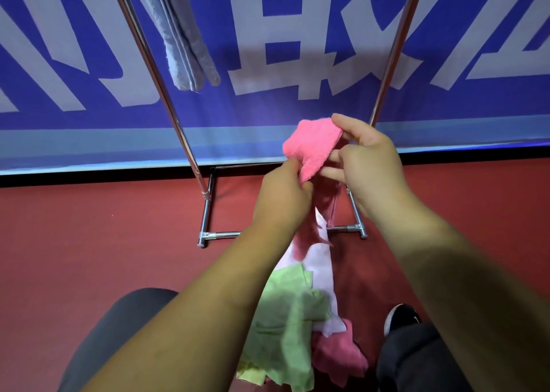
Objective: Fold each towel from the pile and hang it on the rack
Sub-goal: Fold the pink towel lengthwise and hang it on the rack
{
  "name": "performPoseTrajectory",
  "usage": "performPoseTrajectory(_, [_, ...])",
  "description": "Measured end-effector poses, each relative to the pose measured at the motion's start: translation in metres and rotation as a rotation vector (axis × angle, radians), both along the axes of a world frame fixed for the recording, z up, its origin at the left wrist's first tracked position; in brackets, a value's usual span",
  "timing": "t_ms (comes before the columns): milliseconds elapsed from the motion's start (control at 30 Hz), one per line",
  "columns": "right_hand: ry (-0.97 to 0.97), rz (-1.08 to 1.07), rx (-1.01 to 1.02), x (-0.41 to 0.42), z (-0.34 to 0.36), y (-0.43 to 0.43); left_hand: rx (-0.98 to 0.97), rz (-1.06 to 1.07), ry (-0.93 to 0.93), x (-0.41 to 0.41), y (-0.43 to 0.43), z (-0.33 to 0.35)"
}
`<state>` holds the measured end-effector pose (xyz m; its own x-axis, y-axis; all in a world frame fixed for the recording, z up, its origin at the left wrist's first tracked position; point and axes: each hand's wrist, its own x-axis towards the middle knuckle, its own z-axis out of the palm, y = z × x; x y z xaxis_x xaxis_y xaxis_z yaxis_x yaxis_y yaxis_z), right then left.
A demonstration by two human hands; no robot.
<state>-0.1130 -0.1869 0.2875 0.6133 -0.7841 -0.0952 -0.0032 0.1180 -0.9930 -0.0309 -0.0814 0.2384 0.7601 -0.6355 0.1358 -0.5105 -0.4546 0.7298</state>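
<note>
A bright pink towel (312,146) hangs in the air between both my hands, its lower part trailing down. My left hand (282,196) pinches its lower edge. My right hand (369,159) pinches its upper corner with thumb and fingers. Below on the red floor lies the pile: a light green towel (285,317), a pale pink towel (323,269) and a darker pink towel (339,359). The chrome rack (160,79) stands in front of me, with a folded grey towel (184,43) hanging near its left post.
The rack's base bars (208,234) rest on the red floor against a blue and white banner wall (297,49). My dark-trousered knees (119,332) flank the pile, and a black shoe (400,317) sits right of it.
</note>
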Motion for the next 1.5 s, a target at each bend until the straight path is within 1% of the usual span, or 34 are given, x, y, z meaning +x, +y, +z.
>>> performPoseTrajectory(100, [0.107,-0.005,-0.233,-0.003,-0.003,-0.007,-0.001,-0.012,-0.042,0.005,0.001,0.004])
performPoseTrajectory(167, [0.157,-0.008,-0.328,-0.004,-0.004,-0.008,0.003,-0.009,-0.055,0.008,0.002,0.006])
performPoseTrajectory(233, [0.156,-0.002,-0.407,-0.003,-0.006,-0.006,-0.028,0.001,-0.051,0.01,0.005,0.009])
performPoseTrajectory(333, [0.126,0.011,-0.49,-0.001,-0.008,-0.004,-0.074,-0.012,-0.106,0.006,0.008,0.017])
performPoseTrajectory(467, [0.123,0.032,-0.488,0.003,-0.015,-0.003,-0.082,-0.058,-0.21,0.001,0.01,0.019])
performPoseTrajectory(567, [0.168,-0.021,-0.496,0.005,-0.016,-0.004,0.015,-0.097,-0.34,-0.001,0.01,0.018])
performPoseTrajectory(700, [0.212,-0.04,-0.511,0.004,-0.017,-0.006,0.144,-0.037,-0.373,0.0,0.012,0.02])
performPoseTrajectory(867, [0.232,0.012,-0.516,0.002,-0.02,-0.007,0.212,0.07,-0.314,0.004,0.013,0.019])
performPoseTrajectory(967, [0.212,0.042,-0.472,0.001,-0.018,-0.005,0.208,0.038,-0.272,0.006,0.011,0.018])
performPoseTrajectory(1133, [0.168,0.064,-0.383,0.001,-0.017,-0.001,0.129,-0.025,-0.224,-0.006,0.007,0.013])
performPoseTrajectory(1367, [0.124,0.076,-0.425,0.001,-0.009,0.004,0.093,-0.043,-0.202,-0.01,0.004,0.009])
performPoseTrajectory(1500, [0.084,0.059,-0.325,-0.002,-0.004,0.005,0.047,-0.022,-0.113,-0.014,0.002,0.005])
